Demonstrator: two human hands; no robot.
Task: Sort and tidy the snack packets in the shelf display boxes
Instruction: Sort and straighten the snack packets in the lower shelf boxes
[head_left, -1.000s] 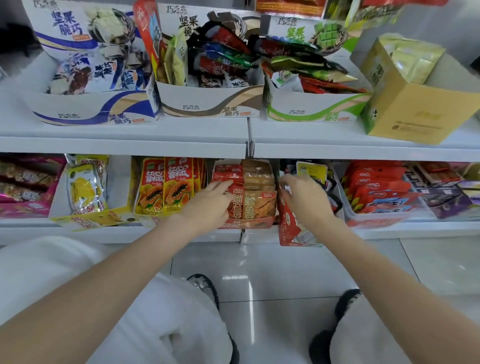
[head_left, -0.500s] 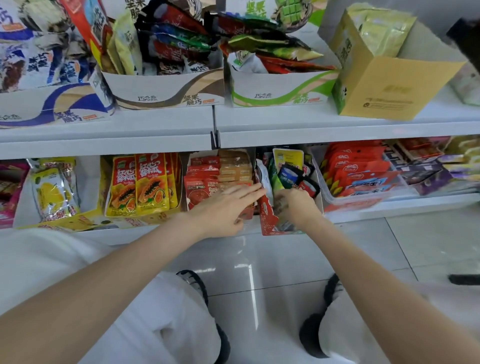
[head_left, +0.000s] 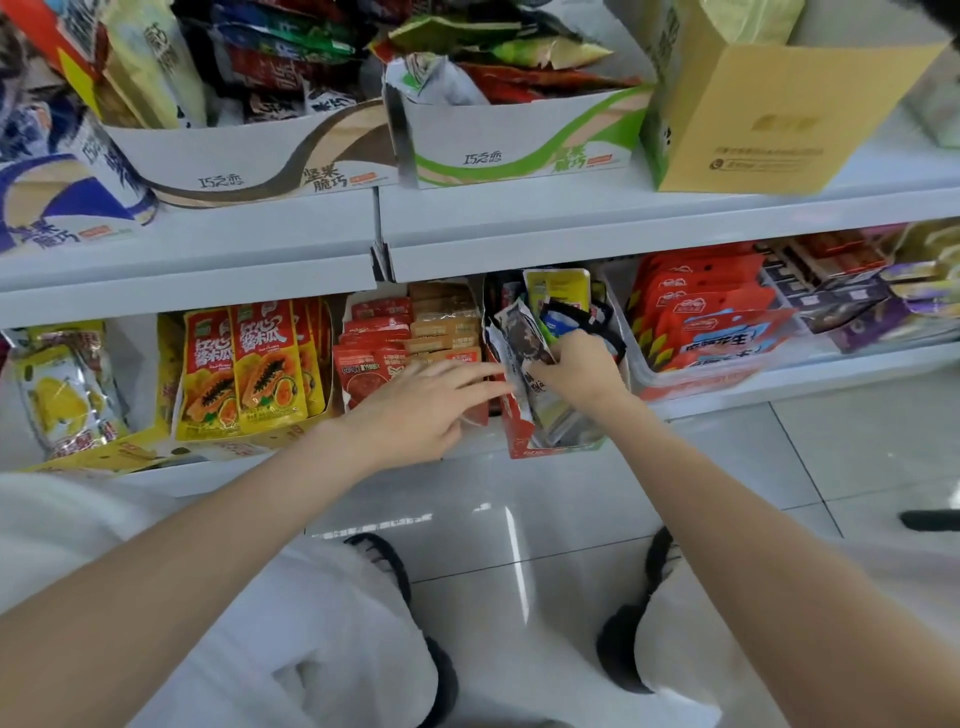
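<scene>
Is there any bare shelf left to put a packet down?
Bare white upper shelf lies in front of the green-striped display box. A gap shows between the yellow mango packets and the papaya packets. The red mixed-snack box, where the right hand grips, is crammed.

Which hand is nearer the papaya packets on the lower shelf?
Left. The left hand rests on the red packet box just right of the papaya packets; the right hand is farther right, gripping packets in the next box.
</scene>
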